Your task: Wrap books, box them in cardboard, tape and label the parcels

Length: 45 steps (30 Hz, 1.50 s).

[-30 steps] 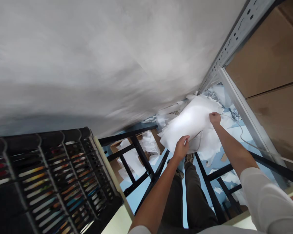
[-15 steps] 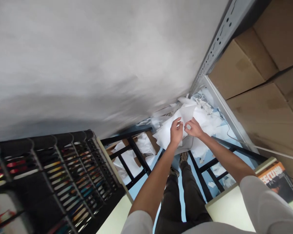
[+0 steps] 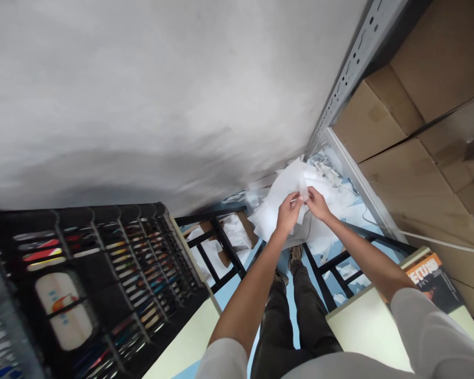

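Observation:
My left hand [image 3: 288, 212] is closed, thumb and fingers pinched at the near edge of a thin white paper sheet [image 3: 298, 180]. Right beside it, my right hand [image 3: 317, 203] is also closed, with its fingertips at a raised edge of that sheet; part of the grip is hidden behind the fingers. Under and around both hands spreads a heap of loose white paper [image 3: 266, 218]. The rounded rim of something pale grey [image 3: 301, 230] shows just below my hands, above my shoes.
Black metal frames [image 3: 221, 242] flank my legs. On the left, a black organizer [image 3: 98, 226] holds many slim, colourful items on a pale board. A book [image 3: 432, 279] lies on the right tabletop [image 3: 369, 329]. Cardboard boxes [image 3: 414, 184] fill a metal rack [image 3: 349, 184], with a cable crossing them.
My hands have come closer together, and the sheet between them now stands up at its edge. The view has shifted, bringing more of the organizer and boxes into sight.

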Motion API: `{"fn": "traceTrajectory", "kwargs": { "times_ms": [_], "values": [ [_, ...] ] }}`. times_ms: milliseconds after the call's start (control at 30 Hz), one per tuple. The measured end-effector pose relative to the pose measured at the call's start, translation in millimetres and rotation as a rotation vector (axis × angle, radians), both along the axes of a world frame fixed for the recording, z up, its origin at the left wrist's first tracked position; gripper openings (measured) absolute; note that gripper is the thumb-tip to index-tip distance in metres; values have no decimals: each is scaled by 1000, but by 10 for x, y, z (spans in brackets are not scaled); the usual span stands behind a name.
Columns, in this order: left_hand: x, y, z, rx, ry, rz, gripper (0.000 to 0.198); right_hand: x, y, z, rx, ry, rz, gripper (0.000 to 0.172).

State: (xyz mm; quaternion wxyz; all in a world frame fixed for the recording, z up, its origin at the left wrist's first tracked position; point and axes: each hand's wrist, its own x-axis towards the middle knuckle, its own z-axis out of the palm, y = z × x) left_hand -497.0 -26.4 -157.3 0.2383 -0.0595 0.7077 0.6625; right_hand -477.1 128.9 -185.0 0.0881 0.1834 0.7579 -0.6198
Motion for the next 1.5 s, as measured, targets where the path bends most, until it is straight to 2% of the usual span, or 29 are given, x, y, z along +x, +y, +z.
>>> {"fn": "traceTrajectory", "kwargs": {
  "times_ms": [100, 167, 200, 300, 333, 400, 500, 633, 767, 867, 967, 1067, 1133, 1200, 1333, 1400, 1500],
  "values": [
    [11, 9, 150, 15, -32, -4, 51, 29, -47, 132, 89, 33, 35, 30],
    [29, 2, 222, -43, -47, -15, 60, 40, -82, 194, 148, 36, 55, 31],
    [37, -8, 248, -83, -43, -22, 59, 44, -97, 216, 168, 37, 62, 31],
    [49, -61, 283, -179, 14, -25, 30, 56, -124, 232, 182, 40, 88, 34],
    [48, -81, 281, -195, 41, -11, 29, 64, -125, 219, 172, 37, 99, 35],
    [41, -117, 260, -208, 76, 29, 39, 85, -118, 170, 148, 32, 115, 37],
    [37, -146, 207, -198, 54, 79, 41, 123, -90, 71, 133, 34, 90, 38],
    [57, -153, 111, -151, -24, 85, 42, 148, -40, 15, 244, 126, 5, 43],
    [69, -168, 15, -178, -14, 97, 44, 143, -22, 147, 424, 260, -26, 44],
    [66, -195, 35, -214, 36, 101, 45, 133, -78, 331, 469, 289, 2, 35],
    [78, -217, 178, -233, 128, 79, 49, 92, -175, 517, 318, 221, 14, 34],
    [142, -219, 379, -258, 282, -27, 49, -3, -239, 688, 48, 76, -43, 53],
    [218, -213, 500, -301, 371, -143, 48, -74, -240, 802, -59, -5, -70, 61],
    [308, -210, 600, -355, 427, -260, 48, -119, -213, 913, -61, -25, -70, 60],
    [488, -243, 770, -387, 502, -439, 51, -50, -125, 1100, 24, -14, -88, 47],
    [582, -286, 861, -361, 528, -500, 54, 76, -77, 1178, 44, -20, -151, 43],
    [749, -375, 1016, -318, 536, -568, 58, 383, 0, 1330, 104, 25, -318, 42]
  ]
}}
